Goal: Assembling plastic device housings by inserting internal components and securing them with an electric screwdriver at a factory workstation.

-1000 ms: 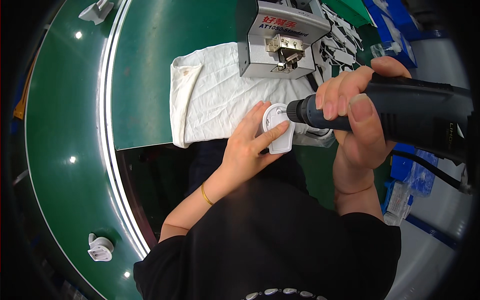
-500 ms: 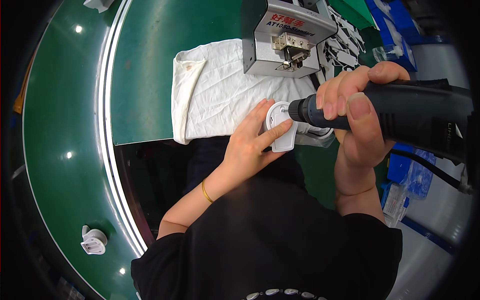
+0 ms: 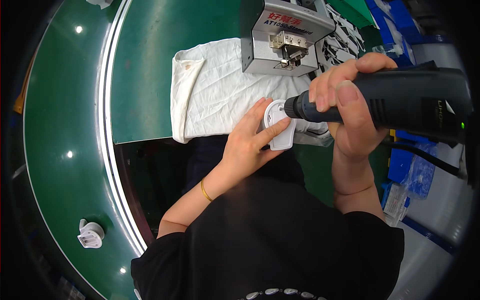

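My left hand grips a white plastic housing with a rounded upper end, its thumb lying across the front. Wrapped round a black electric screwdriver is my right hand. The screwdriver lies nearly level, its ribbed nose pointing left at the housing's rounded recess. Its tip reaches a screw spot there; the screw itself is too small to make out. A white cloth is spread on the green table just beyond the housing. A green light shows at the screwdriver's rear end.
A grey screw-feeding machine stands on the far side, with flat white and black parts beside it. Blue bins line the right. On the left, a green conveyor belt carries a white plastic part. A cable hangs below the screwdriver.
The screwdriver has shifted slightly left and closer in to the housing, and its green light has come into view. The white part on the conveyor has moved a little away from me.
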